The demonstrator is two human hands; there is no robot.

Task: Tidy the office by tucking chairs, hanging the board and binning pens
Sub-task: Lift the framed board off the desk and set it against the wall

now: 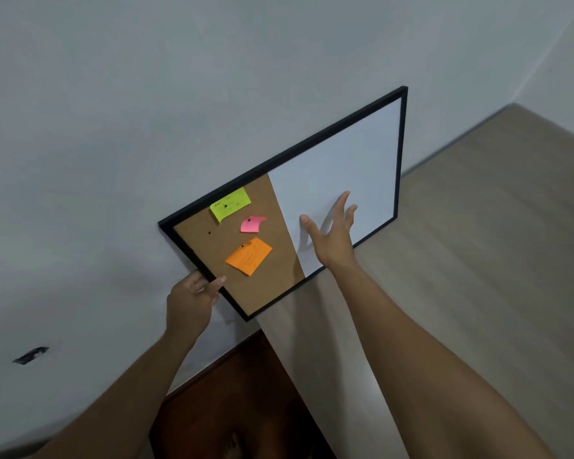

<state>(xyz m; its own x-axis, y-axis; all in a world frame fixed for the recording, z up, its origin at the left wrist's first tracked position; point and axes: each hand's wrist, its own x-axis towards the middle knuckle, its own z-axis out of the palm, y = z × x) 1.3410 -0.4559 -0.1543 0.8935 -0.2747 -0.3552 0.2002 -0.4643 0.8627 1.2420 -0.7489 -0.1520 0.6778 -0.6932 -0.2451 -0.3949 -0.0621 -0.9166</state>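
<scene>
a pale grey wall [146, 94] fills most of the view, with a small dark scuffed mark [30, 355] low on its left part. a light wood-grain floor [478, 260] meets the wall along a thin skirting line at the right. a dark reddish-brown wooden surface [232, 392] lies at the bottom centre, between wall and floor.
</scene>
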